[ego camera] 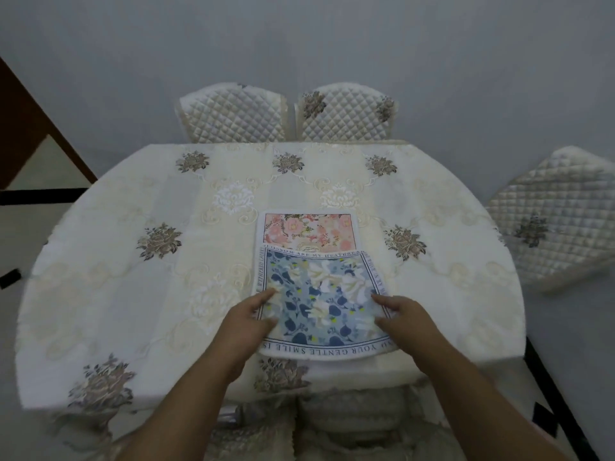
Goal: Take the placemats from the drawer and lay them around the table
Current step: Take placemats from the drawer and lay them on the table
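Cream embroidered tablecloth (133,261) under two placemats (319,294); grey wall (299,44) behind

I see the blue placemat (321,302) covering the near part of the pink placemat (307,231). Right chair (552,217) cut off by frame edge. Table's (100,261) edges blurred.

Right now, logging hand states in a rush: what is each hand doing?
Left hand: open, fingers resting on the blue placemat.
Right hand: open, fingers resting on the same placemat.
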{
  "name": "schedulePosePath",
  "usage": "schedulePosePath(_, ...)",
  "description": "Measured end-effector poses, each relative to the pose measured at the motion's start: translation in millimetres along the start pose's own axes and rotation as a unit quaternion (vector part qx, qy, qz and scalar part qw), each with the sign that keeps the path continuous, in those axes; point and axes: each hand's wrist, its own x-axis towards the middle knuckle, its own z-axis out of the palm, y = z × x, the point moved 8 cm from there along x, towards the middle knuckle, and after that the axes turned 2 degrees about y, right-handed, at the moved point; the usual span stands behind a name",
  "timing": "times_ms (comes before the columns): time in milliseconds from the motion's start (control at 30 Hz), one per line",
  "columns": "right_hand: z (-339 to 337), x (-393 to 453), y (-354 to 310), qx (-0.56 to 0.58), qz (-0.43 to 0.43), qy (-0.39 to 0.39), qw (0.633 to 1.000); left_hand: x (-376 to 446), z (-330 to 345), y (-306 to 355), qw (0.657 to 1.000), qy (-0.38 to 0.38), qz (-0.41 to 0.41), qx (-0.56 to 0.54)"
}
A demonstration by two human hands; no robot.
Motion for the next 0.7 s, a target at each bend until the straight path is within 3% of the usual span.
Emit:
schedulePosePath(67,-15.7,-31.6,-10.9,0.065,-0.007,0.006,0.998,-22.1,-5.9,14.5,0.999,-0.010,0.008,-0.052)
schedulePosePath(133,-30.3,-63.3,-21.8,0.098,-0.024,0.009,0.995,-44.7,-9.2,27.5,0.997,-0.056,0.039,-0.029)
schedulePosePath(233,-57.0,-105.3,-33.8,0.060,-0.068,0.066,0.994,-74.2,-20.2,42.1,0.992,-0.083,0.090,-0.012)
schedulePosePath(433,-87.5,-165.8,-67.5,0.010,-0.181,0.090,0.979,-145.0,-50.0,82.2,0.975,0.034,0.211,0.066)
schedulePosePath(700,-103.4,-210.5,-94.8,-0.037,-0.308,0.020,0.950,-268.0,-50.3,79.0,0.957,0.175,0.218,0.080)
